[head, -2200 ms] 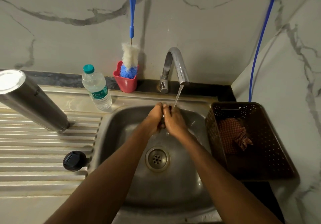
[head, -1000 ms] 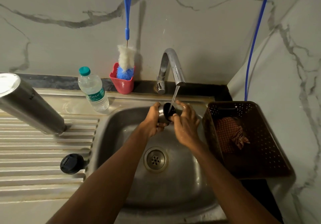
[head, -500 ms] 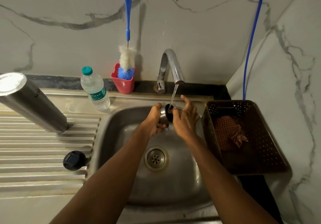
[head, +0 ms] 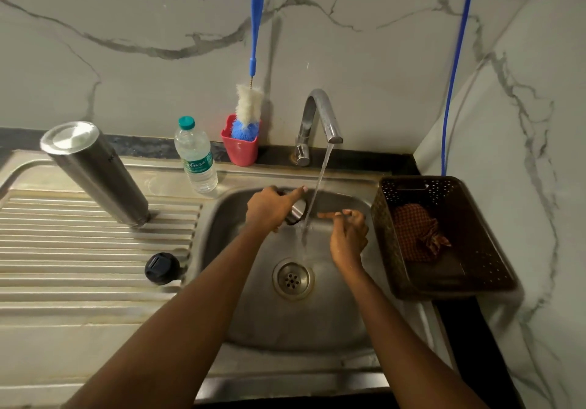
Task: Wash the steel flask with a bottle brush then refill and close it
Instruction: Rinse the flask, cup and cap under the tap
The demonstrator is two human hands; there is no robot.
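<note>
- Head view: left hand (head: 269,210) wraps a small steel cup (head: 296,212), index finger out, just left of the tap stream (head: 318,183).
- Right hand (head: 348,234) holds nothing, fingers loose, just right of the stream.
- Steel flask (head: 95,170) stands base-up, well left of the grip; black lid (head: 161,268) lies nearer.
- Likely wet, rigid and slick: take the flask mid-body with a full wrap.

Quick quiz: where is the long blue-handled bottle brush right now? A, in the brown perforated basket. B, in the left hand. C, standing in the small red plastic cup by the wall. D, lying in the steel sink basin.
C: the blue-handled bottle brush stands bristles-down in the small red plastic cup, while the left hand grips only a small steel cap.
</note>
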